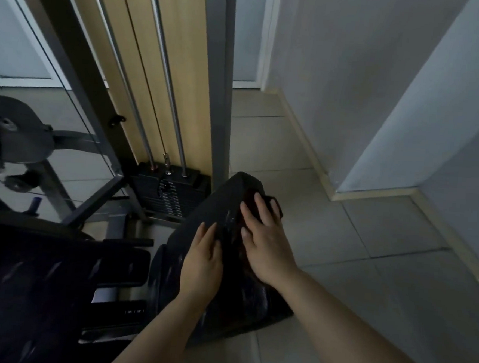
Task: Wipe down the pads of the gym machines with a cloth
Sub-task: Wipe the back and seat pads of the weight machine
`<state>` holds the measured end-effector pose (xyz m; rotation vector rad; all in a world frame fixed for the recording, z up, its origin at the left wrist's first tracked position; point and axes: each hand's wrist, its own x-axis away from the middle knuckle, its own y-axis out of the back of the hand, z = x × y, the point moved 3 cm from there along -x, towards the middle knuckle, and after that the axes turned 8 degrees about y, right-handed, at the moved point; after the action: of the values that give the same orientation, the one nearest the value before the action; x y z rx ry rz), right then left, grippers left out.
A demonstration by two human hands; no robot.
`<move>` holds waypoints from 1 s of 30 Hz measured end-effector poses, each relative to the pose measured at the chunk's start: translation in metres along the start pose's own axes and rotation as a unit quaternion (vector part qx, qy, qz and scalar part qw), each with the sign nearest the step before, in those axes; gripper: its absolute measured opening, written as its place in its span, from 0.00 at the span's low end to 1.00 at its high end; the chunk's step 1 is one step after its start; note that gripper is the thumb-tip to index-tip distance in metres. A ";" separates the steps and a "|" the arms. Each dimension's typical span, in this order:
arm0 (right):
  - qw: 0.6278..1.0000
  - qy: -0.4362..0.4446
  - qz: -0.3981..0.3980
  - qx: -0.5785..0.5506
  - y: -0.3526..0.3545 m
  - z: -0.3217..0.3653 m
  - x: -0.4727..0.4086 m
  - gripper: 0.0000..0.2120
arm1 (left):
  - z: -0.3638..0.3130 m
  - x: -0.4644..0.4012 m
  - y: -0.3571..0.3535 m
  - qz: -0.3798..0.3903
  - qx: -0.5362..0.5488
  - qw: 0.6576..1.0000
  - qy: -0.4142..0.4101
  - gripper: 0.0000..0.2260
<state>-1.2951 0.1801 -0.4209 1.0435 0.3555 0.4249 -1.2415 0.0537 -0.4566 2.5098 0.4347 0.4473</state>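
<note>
Wiping black pad (202, 215) | right hand (267, 251) flat, fingers spread, pressing dark cloth (269, 204) at pad's far right edge | left hand (203, 261) flat, steadying beside | pad's long axis runs away, unwiped stretch nearer left.

Black pad (202, 207), dark cloth (262, 202), pale grey floor tiles (370, 233), beige panel (181, 64)
</note>
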 end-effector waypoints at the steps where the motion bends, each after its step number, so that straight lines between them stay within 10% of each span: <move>1: 1.000 -0.002 -0.001 0.010 0.001 -0.003 -0.021 0.24 | -0.001 -0.003 -0.001 -0.003 0.005 1.000 -0.002 0.20; 8: 1.000 -0.024 -0.012 0.003 0.000 -0.021 -0.097 0.23 | -0.005 -0.011 -0.033 -0.002 0.086 0.995 0.042 0.20; 19: 1.000 0.008 -0.014 -0.004 -0.004 0.010 0.097 0.28 | 0.001 -0.009 -0.045 -0.040 0.131 0.990 0.020 0.19; 30: 0.999 -0.019 0.014 0.038 0.001 -0.008 -0.084 0.25 | 0.001 -0.009 -0.046 -0.064 0.157 0.985 0.021 0.18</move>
<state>-1.3713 0.1448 -0.4173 1.1313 0.3250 0.4193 -1.2588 0.0860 -0.4850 2.7549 0.7299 0.4085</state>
